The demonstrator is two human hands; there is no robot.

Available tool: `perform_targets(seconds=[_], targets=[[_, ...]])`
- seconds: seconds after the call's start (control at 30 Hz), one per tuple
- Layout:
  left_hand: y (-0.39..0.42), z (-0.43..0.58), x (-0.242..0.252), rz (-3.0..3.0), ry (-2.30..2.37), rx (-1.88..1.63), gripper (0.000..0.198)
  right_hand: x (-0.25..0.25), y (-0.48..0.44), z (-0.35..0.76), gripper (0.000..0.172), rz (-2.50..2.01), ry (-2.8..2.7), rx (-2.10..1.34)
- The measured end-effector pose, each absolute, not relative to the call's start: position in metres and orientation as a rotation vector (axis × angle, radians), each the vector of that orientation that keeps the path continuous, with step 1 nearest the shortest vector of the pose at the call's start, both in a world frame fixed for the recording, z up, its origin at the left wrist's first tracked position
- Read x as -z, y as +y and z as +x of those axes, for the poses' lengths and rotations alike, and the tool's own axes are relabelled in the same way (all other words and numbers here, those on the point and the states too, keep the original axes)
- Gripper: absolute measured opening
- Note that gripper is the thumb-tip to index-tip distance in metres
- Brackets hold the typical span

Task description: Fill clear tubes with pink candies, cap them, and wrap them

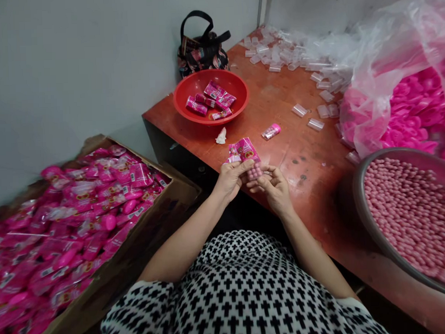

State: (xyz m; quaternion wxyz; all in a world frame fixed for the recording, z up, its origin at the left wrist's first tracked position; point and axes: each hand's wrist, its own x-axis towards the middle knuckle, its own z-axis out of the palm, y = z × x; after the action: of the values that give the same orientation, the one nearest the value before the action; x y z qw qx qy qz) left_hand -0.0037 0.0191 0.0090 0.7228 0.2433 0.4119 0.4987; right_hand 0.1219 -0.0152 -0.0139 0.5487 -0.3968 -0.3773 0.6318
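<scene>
Near the table's front edge, both hands meet around a small clear container of pink balls (254, 172). My left hand (228, 181) pinches its left side, the thumb lying across the top. A shiny pink printed wrapper (248, 149) sticks out just beyond that thumb; whether it is joined to the container I cannot tell. My right hand (275, 188) has its fingertips closed at the container's lower right side. Just beyond the hands, a filled clear tube with a pink cap (271, 131) lies on its side. A crumpled white scrap (221, 136) rests left of it.
On the reddish table (282, 96) stand a red bowl (180, 107) with several pink packets and a patterned bag (200, 55). Clear empty tubes (277, 55) lie scattered behind. A plastic bag of pink parts (370, 108) and a tub (360, 201) of pink balls stand right. A cardboard box (179, 180) of pink packets is left.
</scene>
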Motion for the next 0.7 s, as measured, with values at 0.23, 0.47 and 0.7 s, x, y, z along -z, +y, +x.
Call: perform_targets(seconds=[0.23,0.47,0.7], targets=[[-0.001,0.001,-0.003,0.553,0.856,-1.064,0.030,0.016,-0.013,0.116,0.041,-0.949,-0.799,-1.509],[-0.018,-0.084,-0.038,0.537,1.040,-1.790,0.044,0.008,-0.010,0.113,0.036,-0.955,-0.908,-1.525],[0.027,-0.099,0.007,1.269,1.504,-1.621,0.052,0.016,0.002,0.121,0.030,-1.043,-0.931,-1.430]])
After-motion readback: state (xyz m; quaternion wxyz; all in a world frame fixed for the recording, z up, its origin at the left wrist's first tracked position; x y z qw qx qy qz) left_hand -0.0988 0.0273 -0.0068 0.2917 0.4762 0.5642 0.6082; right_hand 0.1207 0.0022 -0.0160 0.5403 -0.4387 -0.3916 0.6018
